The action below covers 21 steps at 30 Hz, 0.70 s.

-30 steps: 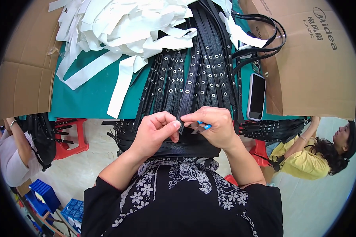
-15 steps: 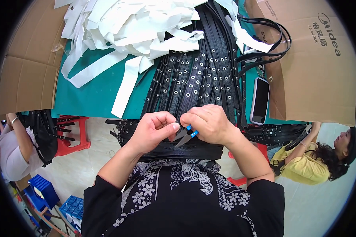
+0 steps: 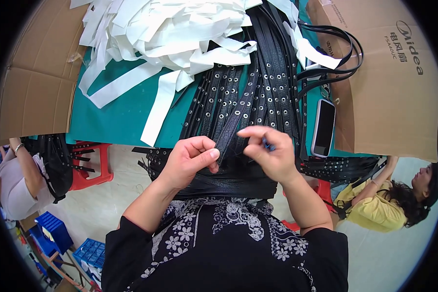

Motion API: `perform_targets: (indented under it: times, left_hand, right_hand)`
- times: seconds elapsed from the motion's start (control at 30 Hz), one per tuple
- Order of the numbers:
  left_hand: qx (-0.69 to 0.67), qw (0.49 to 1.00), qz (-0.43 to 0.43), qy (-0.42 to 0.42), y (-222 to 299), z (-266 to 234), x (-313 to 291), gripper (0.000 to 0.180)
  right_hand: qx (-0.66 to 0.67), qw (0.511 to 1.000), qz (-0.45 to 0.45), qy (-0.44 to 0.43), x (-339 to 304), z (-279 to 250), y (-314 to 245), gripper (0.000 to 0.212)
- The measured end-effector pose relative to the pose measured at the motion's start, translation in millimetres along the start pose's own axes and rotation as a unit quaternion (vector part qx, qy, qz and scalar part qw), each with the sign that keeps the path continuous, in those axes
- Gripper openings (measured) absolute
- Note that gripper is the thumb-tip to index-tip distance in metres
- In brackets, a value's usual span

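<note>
My left hand (image 3: 190,161) pinches the near end of a black leather strap (image 3: 230,125) with silver eyelets between thumb and fingers. That strap slants up and away over many similar straps (image 3: 219,92) lying on the green table. To its right my right hand (image 3: 273,158) is raised, thumb and forefinger apart at the tips. Blue-handled thread snips (image 3: 268,144) sit in that hand; their blades are hidden. More black straps (image 3: 219,184) lie across my lap, below both hands.
White strips (image 3: 165,29) are heaped at the table's far side. A phone (image 3: 324,127) lies at right, beside a cardboard box (image 3: 379,97); another cardboard panel (image 3: 34,82) stands at left. People sit to either side, near red stools (image 3: 93,165).
My right hand has moved right, away from the left hand, and its fingers have spread. The snips' blades have gone out of sight. The strap end now shows in my left hand.
</note>
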<state>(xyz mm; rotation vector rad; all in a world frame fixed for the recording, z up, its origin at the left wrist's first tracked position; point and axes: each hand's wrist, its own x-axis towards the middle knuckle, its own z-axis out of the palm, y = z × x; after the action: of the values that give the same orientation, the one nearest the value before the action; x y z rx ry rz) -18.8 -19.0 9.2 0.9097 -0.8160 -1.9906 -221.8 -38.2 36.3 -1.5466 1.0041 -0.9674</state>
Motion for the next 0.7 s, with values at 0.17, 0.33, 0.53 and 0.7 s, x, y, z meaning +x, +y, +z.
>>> perform_targets:
  times: [0.17, 0.33, 0.53, 0.7]
  left_hand:
    - [0.052, 0.999, 0.000, -0.003, 9.6, 8.9, -0.4, 0.016]
    - [0.046, 0.999, -0.004, -0.016, 9.5, 6.3, 0.4, 0.020]
    - [0.011, 1.000, -0.028, -0.001, 11.8, 2.2, 2.2, 0.020]
    - [-0.110, 0.992, -0.052, -0.040, 14.1, -7.0, 0.7, 0.021]
  right_hand:
    - [-0.115, 0.985, -0.121, -0.047, 6.9, 8.6, 5.0, 0.022]
    - [-0.152, 0.965, -0.201, -0.067, 15.6, 7.5, 6.7, 0.018]
    - [-0.044, 0.997, -0.038, -0.051, 11.7, 7.2, -2.2, 0.006]
    - [0.084, 0.988, 0.059, 0.115, 16.0, -18.6, 1.1, 0.021]
